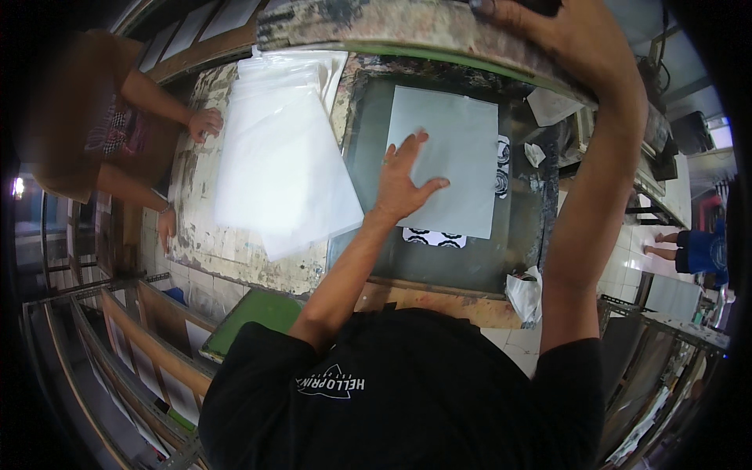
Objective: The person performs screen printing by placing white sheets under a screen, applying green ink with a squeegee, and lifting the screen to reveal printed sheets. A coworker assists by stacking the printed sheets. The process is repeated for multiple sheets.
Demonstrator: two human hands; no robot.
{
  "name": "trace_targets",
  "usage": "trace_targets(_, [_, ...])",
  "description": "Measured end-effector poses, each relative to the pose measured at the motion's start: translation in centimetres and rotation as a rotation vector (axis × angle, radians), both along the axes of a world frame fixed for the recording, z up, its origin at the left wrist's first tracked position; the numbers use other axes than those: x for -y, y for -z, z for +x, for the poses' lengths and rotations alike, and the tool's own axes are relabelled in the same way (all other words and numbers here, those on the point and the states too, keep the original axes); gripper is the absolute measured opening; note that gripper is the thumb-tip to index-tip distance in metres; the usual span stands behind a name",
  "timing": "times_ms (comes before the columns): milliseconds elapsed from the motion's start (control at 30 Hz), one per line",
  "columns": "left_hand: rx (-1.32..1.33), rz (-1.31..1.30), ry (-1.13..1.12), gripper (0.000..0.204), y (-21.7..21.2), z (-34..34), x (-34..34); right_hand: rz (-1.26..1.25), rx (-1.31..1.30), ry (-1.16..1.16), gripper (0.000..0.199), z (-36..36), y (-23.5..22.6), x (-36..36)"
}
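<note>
A pale translucent sheet [458, 157] lies on a dark, smooth board [368, 133] in front of me. My left hand [403, 184] is over the sheet, fingers spread, with nothing held; I cannot tell whether it presses down. Black-and-white patterned paper [435, 237] shows from under the sheet's near and right edges. At the top, a paint-stained wooden frame [376, 27] with a green lower edge is raised above the board. My right hand [583, 39] grips it, thumb along the wood, the other fingers partly hidden.
A stack of white sheets [274, 157] sits on the stained tabletop [192, 227] at left. Beside it, a person's hand [205, 124] rests near the stack. Crumpled paper [525, 294] lies at the right corner. Racks [149, 337] stand lower left; another person [697, 249] is far right.
</note>
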State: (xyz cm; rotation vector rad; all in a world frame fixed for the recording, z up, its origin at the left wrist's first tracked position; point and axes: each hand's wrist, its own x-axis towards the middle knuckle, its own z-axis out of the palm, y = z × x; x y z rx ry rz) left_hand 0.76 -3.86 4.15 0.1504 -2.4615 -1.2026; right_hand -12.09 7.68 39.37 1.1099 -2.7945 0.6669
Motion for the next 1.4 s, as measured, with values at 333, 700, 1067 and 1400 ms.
trace_targets(333, [-0.353,1.007,-0.322,0.105,-5.8,11.2,1.6,-0.133,-0.184,-0.231,0.05,8.8,14.0,-6.7])
trace_targets(700, [-0.023,-0.009,-0.424,0.115,6.6,18.7,1.7,0.028,0.288,-0.236,0.066,11.2,30.2,-7.4])
trace_targets(1067, [0.172,-0.102,-0.487,0.088,6.6,19.2,1.7,0.055,-0.001,-0.089,0.082,1.3,38.6,-3.7])
trace_targets(1400, [0.172,-0.025,-0.467,0.091,7.6,20.2,1.7,-0.05,-0.266,-0.053,0.085,-16.8,39.6,3.0])
